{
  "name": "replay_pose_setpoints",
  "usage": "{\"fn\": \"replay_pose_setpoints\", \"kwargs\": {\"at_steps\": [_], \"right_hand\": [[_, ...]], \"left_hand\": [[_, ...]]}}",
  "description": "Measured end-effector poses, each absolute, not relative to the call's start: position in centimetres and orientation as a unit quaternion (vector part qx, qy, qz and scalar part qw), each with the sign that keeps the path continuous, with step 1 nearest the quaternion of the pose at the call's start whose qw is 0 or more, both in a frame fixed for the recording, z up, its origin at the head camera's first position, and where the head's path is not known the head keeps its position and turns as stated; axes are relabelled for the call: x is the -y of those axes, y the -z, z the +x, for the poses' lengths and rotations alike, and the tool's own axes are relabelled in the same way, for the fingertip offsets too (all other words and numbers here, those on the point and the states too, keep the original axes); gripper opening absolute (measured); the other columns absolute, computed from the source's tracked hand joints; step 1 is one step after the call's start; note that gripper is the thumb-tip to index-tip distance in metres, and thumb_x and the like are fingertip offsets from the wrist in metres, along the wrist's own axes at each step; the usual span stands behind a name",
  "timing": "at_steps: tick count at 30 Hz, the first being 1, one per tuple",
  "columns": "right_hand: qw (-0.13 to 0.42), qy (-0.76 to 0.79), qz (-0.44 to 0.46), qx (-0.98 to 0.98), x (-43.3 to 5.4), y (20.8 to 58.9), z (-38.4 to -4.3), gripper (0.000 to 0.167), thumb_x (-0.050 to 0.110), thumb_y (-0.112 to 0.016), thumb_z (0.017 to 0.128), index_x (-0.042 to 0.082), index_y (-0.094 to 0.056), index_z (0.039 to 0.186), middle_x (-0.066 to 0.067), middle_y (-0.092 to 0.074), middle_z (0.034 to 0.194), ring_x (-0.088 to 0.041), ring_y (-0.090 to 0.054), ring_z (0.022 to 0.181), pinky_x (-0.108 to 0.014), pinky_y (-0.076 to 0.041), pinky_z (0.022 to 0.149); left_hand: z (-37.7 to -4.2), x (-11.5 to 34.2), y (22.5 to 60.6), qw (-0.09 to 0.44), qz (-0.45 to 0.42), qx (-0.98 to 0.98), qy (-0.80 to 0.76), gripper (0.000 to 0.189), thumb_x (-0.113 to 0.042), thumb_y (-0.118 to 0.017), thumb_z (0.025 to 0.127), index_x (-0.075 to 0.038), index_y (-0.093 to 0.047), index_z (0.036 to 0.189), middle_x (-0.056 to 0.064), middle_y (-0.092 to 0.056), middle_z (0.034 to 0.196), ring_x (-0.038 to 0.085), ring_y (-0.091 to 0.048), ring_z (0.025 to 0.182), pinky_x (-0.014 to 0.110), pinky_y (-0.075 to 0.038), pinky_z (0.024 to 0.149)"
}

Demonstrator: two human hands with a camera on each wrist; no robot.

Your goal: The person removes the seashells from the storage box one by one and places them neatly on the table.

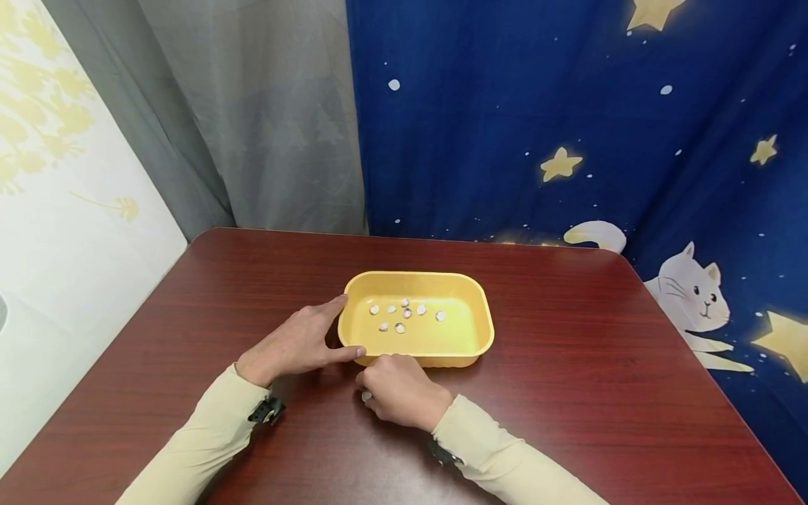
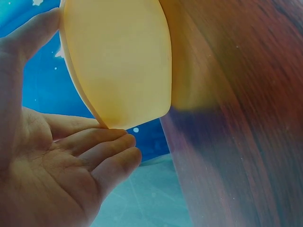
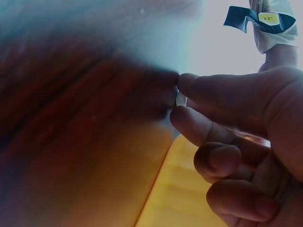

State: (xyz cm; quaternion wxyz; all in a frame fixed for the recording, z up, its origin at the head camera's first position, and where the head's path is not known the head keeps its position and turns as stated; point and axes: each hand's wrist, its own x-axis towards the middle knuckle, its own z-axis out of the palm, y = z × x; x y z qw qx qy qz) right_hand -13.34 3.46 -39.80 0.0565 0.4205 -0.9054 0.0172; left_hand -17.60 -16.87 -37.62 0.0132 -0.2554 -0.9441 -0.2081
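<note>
The yellow tub (image 1: 416,282) sits upright on the brown worktop (image 1: 568,351), and eight small pale discs (image 1: 440,316) lie scattered over its floor, mostly towards its left and middle. At the tub's left end is the left hand (image 1: 297,344), its grip released: the thumb touches the near part of the rim and the fingers, fairly straight, touch farther round that end. Just in front of the tub's near side, low over the worktop, the right hand (image 1: 400,391) has its grip closed on one piece (image 3: 181,99), pinched between thumb and forefinger. Beyond the tub hang a grey curtain (image 1: 278,119) and a starry blue curtain (image 1: 473,140).
</note>
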Motion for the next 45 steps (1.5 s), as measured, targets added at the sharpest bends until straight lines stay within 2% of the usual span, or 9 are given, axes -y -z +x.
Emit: {"fn": "replay_pose_setpoints", "kwargs": {"at_steps": [9,18,24,29,34,37,45], "right_hand": [[0.051,-0.017,0.421,0.905,-3.4,39.7,-13.2,0.007,0.022,-0.081,0.079,0.027,-0.076,0.077,0.013,-0.067,0.069,-0.005,-0.06,0.062,-0.025,-0.05,0.053],[0.049,-0.038,0.418,0.906,-4.0,38.2,-13.0,0.012,0.027,-0.078,0.085,0.024,-0.073,0.074,0.013,-0.064,0.066,-0.006,-0.058,0.06,-0.027,-0.05,0.054],[0.046,-0.078,0.42,0.903,-4.8,36.9,-13.2,0.01,0.029,-0.081,0.084,0.023,-0.074,0.079,0.015,-0.063,0.067,-0.002,-0.055,0.062,-0.023,-0.047,0.055],[0.042,-0.113,0.438,0.891,-5.8,35.7,-13.9,0.011,0.025,-0.082,0.083,0.021,-0.077,0.092,0.013,-0.063,0.069,0.001,-0.05,0.061,-0.018,-0.044,0.057],[0.05,-0.153,0.458,0.874,-7.0,34.9,-15.0,0.016,0.018,-0.082,0.082,0.016,-0.078,0.097,0.009,-0.068,0.075,-0.003,-0.057,0.067,-0.018,-0.049,0.066],[0.073,-0.168,0.455,0.872,-7.6,34.7,-15.7,0.015,0.016,-0.082,0.082,0.013,-0.077,0.096,0.006,-0.072,0.08,-0.007,-0.063,0.072,-0.021,-0.053,0.071],[0.092,-0.212,0.381,0.895,-8.8,35.4,-17.6,0.014,0.015,-0.08,0.083,0.012,-0.078,0.096,0.005,-0.073,0.078,-0.015,-0.069,0.075,-0.028,-0.056,0.074]], "left_hand": [[-17.5,16.8,37.7,0.012,-0.254,0.945,0.206,0.099,-0.059,-0.075,0.082,-0.002,-0.038,0.153,0.014,-0.056,0.146,0.024,-0.066,0.118,0.044,-0.055,0.1],[-17.4,17.0,37.7,0.016,-0.252,0.946,0.204,0.099,-0.06,-0.074,0.082,-0.001,-0.038,0.153,0.015,-0.057,0.146,0.024,-0.066,0.119,0.044,-0.055,0.099],[-17.6,17.0,37.7,0.022,-0.254,0.945,0.204,0.097,-0.059,-0.075,0.081,-0.001,-0.04,0.151,0.015,-0.06,0.142,0.023,-0.068,0.113,0.044,-0.056,0.097],[-17.6,17.1,37.9,0.029,-0.257,0.944,0.204,0.096,-0.058,-0.075,0.082,0.0,-0.041,0.15,0.017,-0.06,0.141,0.026,-0.068,0.114,0.045,-0.056,0.097],[-17.7,17.0,37.8,0.022,-0.254,0.945,0.205,0.097,-0.059,-0.075,0.082,-0.002,-0.041,0.151,0.016,-0.061,0.14,0.023,-0.069,0.111,0.044,-0.057,0.096],[-17.7,16.9,37.7,0.018,-0.252,0.946,0.204,0.098,-0.061,-0.075,0.081,-0.002,-0.04,0.151,0.015,-0.061,0.141,0.024,-0.069,0.112,0.044,-0.056,0.096],[-17.7,16.8,37.7,0.0,-0.239,0.951,0.196,0.104,-0.064,-0.072,0.081,0.001,-0.036,0.153,0.017,-0.054,0.149,0.028,-0.065,0.123,0.046,-0.054,0.102]]}}
